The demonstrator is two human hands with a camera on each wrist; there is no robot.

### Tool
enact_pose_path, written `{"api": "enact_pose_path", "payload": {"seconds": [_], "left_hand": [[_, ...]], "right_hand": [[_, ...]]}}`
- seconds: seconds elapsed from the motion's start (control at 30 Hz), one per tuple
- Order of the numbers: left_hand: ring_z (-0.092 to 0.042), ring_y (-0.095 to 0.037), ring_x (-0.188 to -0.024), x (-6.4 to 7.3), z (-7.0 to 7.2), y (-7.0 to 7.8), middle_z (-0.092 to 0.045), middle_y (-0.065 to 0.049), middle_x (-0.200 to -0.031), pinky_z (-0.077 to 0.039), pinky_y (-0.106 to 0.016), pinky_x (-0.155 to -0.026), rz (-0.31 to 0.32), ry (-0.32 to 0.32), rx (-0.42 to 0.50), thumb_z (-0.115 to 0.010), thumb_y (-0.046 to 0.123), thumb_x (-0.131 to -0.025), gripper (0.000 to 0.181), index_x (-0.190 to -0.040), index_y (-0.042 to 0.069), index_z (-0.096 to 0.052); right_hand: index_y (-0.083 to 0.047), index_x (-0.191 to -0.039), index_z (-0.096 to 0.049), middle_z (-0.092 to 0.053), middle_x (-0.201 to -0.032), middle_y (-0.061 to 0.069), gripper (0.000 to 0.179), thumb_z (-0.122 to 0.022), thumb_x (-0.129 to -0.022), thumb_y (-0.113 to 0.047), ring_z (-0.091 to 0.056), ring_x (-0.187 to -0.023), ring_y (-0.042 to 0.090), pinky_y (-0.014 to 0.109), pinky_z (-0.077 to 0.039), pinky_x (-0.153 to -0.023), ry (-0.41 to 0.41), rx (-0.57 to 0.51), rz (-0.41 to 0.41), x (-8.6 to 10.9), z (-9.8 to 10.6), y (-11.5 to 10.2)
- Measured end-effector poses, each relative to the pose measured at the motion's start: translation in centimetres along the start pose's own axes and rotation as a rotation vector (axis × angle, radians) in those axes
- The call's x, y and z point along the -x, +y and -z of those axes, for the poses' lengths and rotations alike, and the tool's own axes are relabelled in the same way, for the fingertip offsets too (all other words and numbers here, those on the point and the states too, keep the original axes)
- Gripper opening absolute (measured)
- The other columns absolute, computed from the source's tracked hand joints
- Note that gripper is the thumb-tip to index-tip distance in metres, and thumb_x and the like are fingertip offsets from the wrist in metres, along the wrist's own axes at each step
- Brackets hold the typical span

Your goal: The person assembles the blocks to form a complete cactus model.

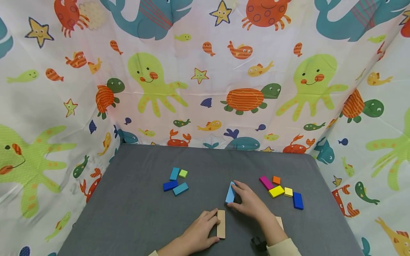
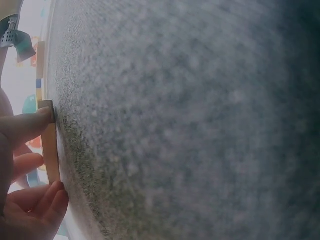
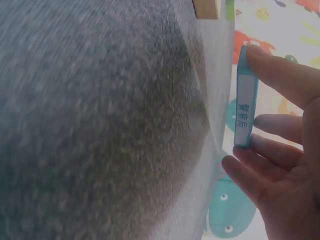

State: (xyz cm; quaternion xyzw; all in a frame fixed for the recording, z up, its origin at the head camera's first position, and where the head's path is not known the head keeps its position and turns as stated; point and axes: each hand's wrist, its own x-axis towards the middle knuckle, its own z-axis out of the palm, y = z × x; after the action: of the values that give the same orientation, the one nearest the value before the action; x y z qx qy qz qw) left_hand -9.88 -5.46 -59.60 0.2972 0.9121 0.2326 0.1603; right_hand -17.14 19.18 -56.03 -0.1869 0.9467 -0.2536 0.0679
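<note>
In the head view, my left hand (image 1: 200, 233) holds a plain wooden block (image 1: 221, 224) standing near the front of the table. Its thumb touches one end of that wooden block (image 2: 50, 150) and its fingertips the other in the left wrist view. My right hand (image 1: 251, 202) pinches a light blue block (image 1: 230, 193) by its two ends, farther back and slightly to the right. White characters-bearing print shows along one side of the blue block (image 3: 246, 97) in the right wrist view; it appears off the cloth there.
Several coloured blocks lie back left, among them a dark blue block (image 1: 170, 185) and a green cube (image 1: 183, 173). Another group at right includes a magenta block (image 1: 266, 183) and a yellow block (image 1: 276, 191). A wooden piece (image 1: 279, 222) is partly hidden behind my right forearm.
</note>
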Motion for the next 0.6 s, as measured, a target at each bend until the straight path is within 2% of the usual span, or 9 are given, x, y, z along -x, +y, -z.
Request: {"api": "enact_pose_path", "payload": {"seconds": [0.6], "left_hand": [[-0.047, -0.014, -0.133, 0.2, 0.0, -0.2, -0.041, -0.002, -0.159, -0.05, -0.034, -0.102, -0.024, 0.025, 0.0, -0.075, 0.044, -0.09, 0.04, -0.124, 0.03, -0.062]], "right_hand": [[-0.009, -0.149, -0.05, -0.045, -0.156, 0.014, 0.077, -0.082, -0.085, -0.037, -0.047, -0.139, 0.037, 0.058, -0.042, -0.11, -0.119, -0.059, 0.151, -2.0, -1.3, -0.7]]}}
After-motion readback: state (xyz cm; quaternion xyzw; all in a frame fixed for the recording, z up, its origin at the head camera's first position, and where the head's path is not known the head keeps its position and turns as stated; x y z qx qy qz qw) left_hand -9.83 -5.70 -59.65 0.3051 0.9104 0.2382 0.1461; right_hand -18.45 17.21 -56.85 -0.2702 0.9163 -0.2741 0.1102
